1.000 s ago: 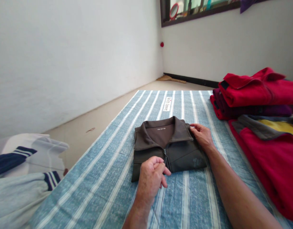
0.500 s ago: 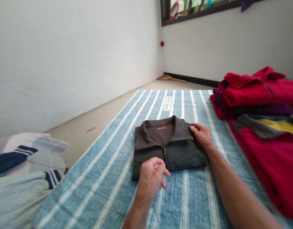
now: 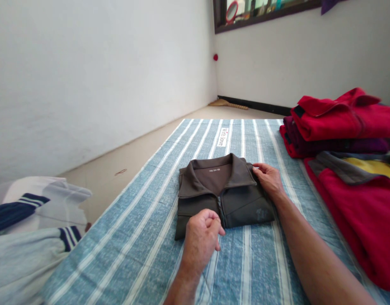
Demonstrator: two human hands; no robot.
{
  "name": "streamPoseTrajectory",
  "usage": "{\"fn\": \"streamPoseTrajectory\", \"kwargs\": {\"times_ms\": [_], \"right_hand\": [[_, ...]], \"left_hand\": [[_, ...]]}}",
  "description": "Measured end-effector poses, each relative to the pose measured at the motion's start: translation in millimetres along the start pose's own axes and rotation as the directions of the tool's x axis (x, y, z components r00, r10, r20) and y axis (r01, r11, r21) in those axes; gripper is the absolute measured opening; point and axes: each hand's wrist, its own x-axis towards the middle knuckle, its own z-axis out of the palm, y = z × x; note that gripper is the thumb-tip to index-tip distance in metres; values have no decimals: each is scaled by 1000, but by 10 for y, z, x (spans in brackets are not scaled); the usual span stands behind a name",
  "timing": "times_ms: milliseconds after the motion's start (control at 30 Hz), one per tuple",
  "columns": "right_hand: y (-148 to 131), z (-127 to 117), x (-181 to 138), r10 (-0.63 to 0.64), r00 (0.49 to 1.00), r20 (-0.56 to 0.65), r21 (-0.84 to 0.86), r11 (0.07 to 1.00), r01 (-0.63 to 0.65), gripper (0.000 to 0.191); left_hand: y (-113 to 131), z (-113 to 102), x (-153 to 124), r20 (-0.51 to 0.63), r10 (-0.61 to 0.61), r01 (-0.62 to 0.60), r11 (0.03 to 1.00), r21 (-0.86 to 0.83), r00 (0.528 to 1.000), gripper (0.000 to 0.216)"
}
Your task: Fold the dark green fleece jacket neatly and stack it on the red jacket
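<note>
A dark brown zip-up jacket (image 3: 245, 207) lies folded flat in the middle of the bed, its collar spread and a size print showing inside the neck. My left hand (image 3: 203, 235) hovers at the near edge of the jacket, fingers curled in with thumb against forefinger. Whatever lies between those fingertips, if anything, is too small to make out. At the jacket's right shoulder, my right hand (image 3: 268, 180) pinches the edge of the fabric between thumb and fingers.
Blue striped bedding (image 3: 144, 203) spreads beneath the jacket. On the right sit a stack of folded red and purple garments (image 3: 341, 118) and a red garment with a grey collar (image 3: 360, 220). Light grey clothes with navy striped cuffs (image 3: 26, 258) are heaped on the left.
Almost nothing differs. My left hand's fingers have drawn in very slightly; the jacket and my right hand stay in place.
</note>
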Motion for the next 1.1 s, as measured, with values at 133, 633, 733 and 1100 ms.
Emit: {"fn": "streamPoseTrajectory", "kwargs": {"times_ms": [133,633,733,1100], "right_hand": [[-1,2,0,-3,1000,7,14,1000,3,39],[-35,6,-22,-4,1000,-3,12,1000,4,37],[-39,8,-25,1,1000,4,23,1000,-1,38],[-1,9,-12,7,1000,20,50,999,-8,38]], "left_hand": [[-2,27,-16,-27,15,-14,999,34,1000,9],[-39,54,-51,-35,103,-100,992,81,994,9],[-50,53,-60,-18,115,-113,989,93,993,10],[-34,63,-61,14,124,-125,986,108,992,17]]}}
